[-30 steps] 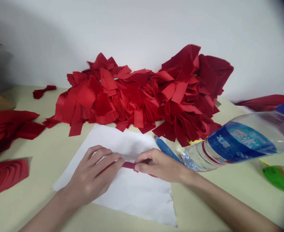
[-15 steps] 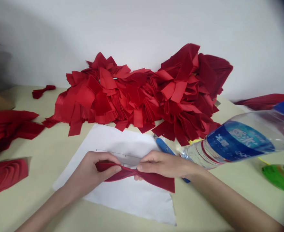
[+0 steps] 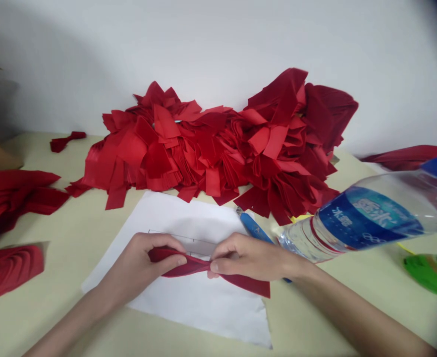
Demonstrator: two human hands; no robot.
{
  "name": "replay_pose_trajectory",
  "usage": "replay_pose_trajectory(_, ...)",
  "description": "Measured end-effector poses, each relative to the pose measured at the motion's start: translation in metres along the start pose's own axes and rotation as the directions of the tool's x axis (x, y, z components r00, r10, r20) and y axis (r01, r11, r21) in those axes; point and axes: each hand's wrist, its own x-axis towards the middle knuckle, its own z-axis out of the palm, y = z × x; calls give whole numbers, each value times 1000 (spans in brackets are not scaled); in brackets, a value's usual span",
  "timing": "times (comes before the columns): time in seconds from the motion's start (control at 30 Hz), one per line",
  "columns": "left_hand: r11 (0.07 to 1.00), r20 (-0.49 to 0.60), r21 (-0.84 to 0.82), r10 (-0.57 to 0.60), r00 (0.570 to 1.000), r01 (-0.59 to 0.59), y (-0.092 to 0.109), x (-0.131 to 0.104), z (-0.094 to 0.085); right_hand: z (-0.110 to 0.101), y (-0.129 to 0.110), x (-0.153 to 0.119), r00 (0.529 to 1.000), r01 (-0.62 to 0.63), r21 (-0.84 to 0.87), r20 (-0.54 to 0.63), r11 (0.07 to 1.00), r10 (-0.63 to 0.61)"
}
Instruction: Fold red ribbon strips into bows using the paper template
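Observation:
A dark red fabric strip [image 3: 194, 267] is held over a white paper sheet [image 3: 203, 317] that has thin black lines drawn on it. My left hand [image 3: 153, 260] pinches the strip's left part between thumb and fingers. At the gathered, narrow middle, my right hand [image 3: 241, 258] is closed on the same strip, thumb in front and fingertips below. The strip's right end spreads out flat under my right hand. Behind that hand lies a blue-handled cutter [image 3: 254, 227], partly covered by it.
A large heap of red fabric pieces [image 3: 211, 148] stands against the wall. Further red pieces [image 3: 14, 198] lie at the left. At the right are a clear plastic bottle [image 3: 370, 215] with a blue label and a green roll [image 3: 432, 275].
My right thumb has dropped slightly and now covers the strip's gathered middle. The left hand has hardly moved.

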Motion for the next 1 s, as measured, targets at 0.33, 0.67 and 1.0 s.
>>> replay_pose_trajectory(0.33, 996, 24, -87, -9, 1000, 11, -13, 3, -24, -5, 2, 0, 978, -41, -77, -208, 996, 25)
replay_pose_trajectory(0.67, 801, 209, -532, -190, 959, 275, -7, 6, -19, 20, -9, 0, 833, -114, -639, -479, 761, -277)
replay_pose_trajectory(1.0, 813, 66, -503, -303, 951, 294, -8, 4, -13, 24, -11, 0, 784, -152, -687, -522, 711, -337)
